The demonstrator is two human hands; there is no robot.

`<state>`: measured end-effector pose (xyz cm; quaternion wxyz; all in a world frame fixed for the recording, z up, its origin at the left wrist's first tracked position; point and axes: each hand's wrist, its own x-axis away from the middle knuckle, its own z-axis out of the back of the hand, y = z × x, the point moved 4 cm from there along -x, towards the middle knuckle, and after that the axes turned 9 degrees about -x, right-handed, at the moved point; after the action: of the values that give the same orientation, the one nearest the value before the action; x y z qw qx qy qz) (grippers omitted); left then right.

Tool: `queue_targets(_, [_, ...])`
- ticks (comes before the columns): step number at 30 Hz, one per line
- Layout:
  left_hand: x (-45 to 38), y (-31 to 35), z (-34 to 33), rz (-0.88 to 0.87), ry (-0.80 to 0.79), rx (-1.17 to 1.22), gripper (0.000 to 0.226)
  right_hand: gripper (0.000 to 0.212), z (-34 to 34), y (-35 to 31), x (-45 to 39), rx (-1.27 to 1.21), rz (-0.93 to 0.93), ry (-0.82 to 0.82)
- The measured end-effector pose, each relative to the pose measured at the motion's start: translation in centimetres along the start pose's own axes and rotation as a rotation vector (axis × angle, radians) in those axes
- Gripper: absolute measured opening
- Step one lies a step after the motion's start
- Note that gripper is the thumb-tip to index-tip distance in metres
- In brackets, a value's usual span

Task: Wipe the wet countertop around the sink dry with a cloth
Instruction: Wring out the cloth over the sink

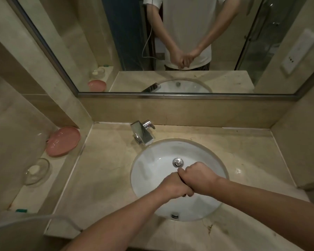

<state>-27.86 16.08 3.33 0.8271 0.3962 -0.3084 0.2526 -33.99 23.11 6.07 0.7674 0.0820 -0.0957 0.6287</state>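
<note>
My left hand and my right hand are closed into fists and pressed against each other above the white sink basin, just in front of the drain plug. Only a thin dark sliver of the cloth shows between the two fists; the rest is hidden inside them. The beige stone countertop surrounds the basin. A small shiny wet patch lies on it to the right of the sink.
A chrome faucet stands behind the basin at the left. On the raised left ledge sit a pink dish, a glass soap dish and a small green item. A wall mirror hangs above the backsplash.
</note>
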Motion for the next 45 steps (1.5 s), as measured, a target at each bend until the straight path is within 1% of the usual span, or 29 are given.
queue_targets(2, [-1.0,-0.9,-0.3,0.039,0.191,-0.174,0.024,0.01,-1.4,-0.3,-1.5,-0.085,-0.103,-0.197])
queue_targets(3, [-1.3,-1.4,-0.5,0.055,0.254,-0.246,0.031,0.008,-2.0,-0.3,-2.1,-0.115,-0.165,-0.273])
queue_targets(4, [-1.5,-1.8,-0.6,0.053,0.305,-0.292,0.036,0.008,-2.6,-0.4,-2.6,-0.118,-0.197,-0.304])
queue_targets(6, [-1.7,-2.0,-0.5,0.052,0.377,-0.291,0.033,0.008,-3.0,-0.4,-3.1,-0.146,-0.243,-0.25])
queue_targets(7, [-1.7,-2.0,-0.3,0.066,0.39,-0.24,0.027,0.009,-3.0,0.0,-3.1,-0.2,-0.275,-0.184])
queue_targets(8, [-1.8,-2.1,0.0,0.078,0.372,-0.13,0.02,0.017,-3.1,0.7,-2.5,-0.293,-0.31,-0.079])
queue_targets(9, [-2.0,-2.1,0.4,0.084,0.304,0.034,0.014,0.035,-3.1,1.4,-1.7,-0.411,-0.326,0.061])
queue_targets(10, [-1.9,-2.0,0.9,0.081,0.171,0.228,0.009,0.055,-2.9,2.1,-0.7,-0.508,-0.3,0.223])
queue_targets(11, [-1.6,-1.6,1.3,0.065,-0.007,0.409,0.008,0.071,-2.7,2.5,0.5,-0.532,-0.225,0.349])
queue_targets(12, [-0.8,-1.0,1.8,0.03,-0.178,0.542,0.01,0.081,-2.6,2.6,1.6,-0.487,-0.114,0.43])
queue_targets(14, [1.1,0.0,2.8,-0.038,-0.435,0.641,0.011,0.086,-2.5,2.1,2.8,-0.369,0.09,0.493])
queue_targets(16, [2.6,0.6,2.5,-0.08,-0.665,0.582,0.003,0.075,-1.6,1.3,3.1,-0.372,0.205,0.563])
queue_targets(18, [3.7,1.0,1.6,-0.106,-0.891,0.544,0.01,0.046,0.6,0.5,3.0,-0.352,0.293,0.672])
queue_targets(19, [3.8,1.1,1.2,-0.128,-0.969,0.544,0.011,0.031,1.9,0.4,3.1,-0.307,0.329,0.698])
queue_targets(20, [4.0,1.4,1.1,-0.146,-1.004,0.537,0.012,0.019,2.8,0.4,3.1,-0.251,0.353,0.701])
queue_targets(21, [3.8,1.4,1.1,-0.158,-0.999,0.523,0.015,0.01,3.4,0.5,3.1,-0.193,0.365,0.697])
queue_targets(23, [3.8,1.4,1.4,-0.126,-0.917,0.484,0.022,0.006,4.0,0.7,2.8,-0.089,0.375,0.646])
queue_targets(24, [3.7,1.2,1.6,-0.101,-0.86,0.448,0.023,0.005,3.8,0.7,2.6,-0.05,0.375,0.588])
queue_targets(25, [3.4,0.9,1.7,-0.081,-0.794,0.392,0.025,0.011,3.7,0.7,2.3,-0.012,0.361,0.515])
queue_targets(27, [2.7,0.2,1.8,-0.057,-0.631,0.219,0.031,0.028,3.1,0.4,1.3,0.101,0.294,0.287])
queue_targets(28, [2.3,0.0,1.9,-0.062,-0.54,0.126,0.032,0.033,3.0,0.0,0.8,0.164,0.259,0.19])
queue_targets(30, [1.4,-0.6,2.0,-0.064,-0.362,0.018,0.028,0.029,2.6,-0.8,-0.2,0.246,0.221,-0.023])
queue_targets(32, [0.4,-1.2,2.1,-0.04,-0.175,0.02,0.02,0.023,1.2,-0.4,-1.7,0.166,0.131,-0.184])
queue_targets(34, [-0.7,-1.7,2.2,-0.009,0.003,0.004,0.012,0.018,0.6,-0.1,-2.8,0.104,0.015,-0.21])
queue_targets(36, [-1.4,-2.1,2.4,0.0,0.156,-0.121,0.014,0.008,-0.1,0.2,-3.7,0.052,-0.061,-0.196])
queue_targets(38, [-1.9,-2.2,2.6,-0.019,0.261,-0.255,0.015,0.024,-0.7,0.1,-4.3,0.026,-0.126,-0.238])
queue_targets(39, [-2.2,-2.3,2.6,-0.025,0.293,-0.291,0.016,0.027,-0.9,0.1,-4.6,0.026,-0.15,-0.265])
queue_targets(42, [-2.8,-1.8,2.9,-0.046,0.363,-0.357,0.021,0.01,-0.4,0.6,-5.1,0.009,-0.215,-0.29])
queue_targets(45, [-3.2,-0.1,3.9,-0.077,0.393,-0.427,0.018,0.008,0.8,2.0,-4.9,-0.045,-0.249,-0.27])
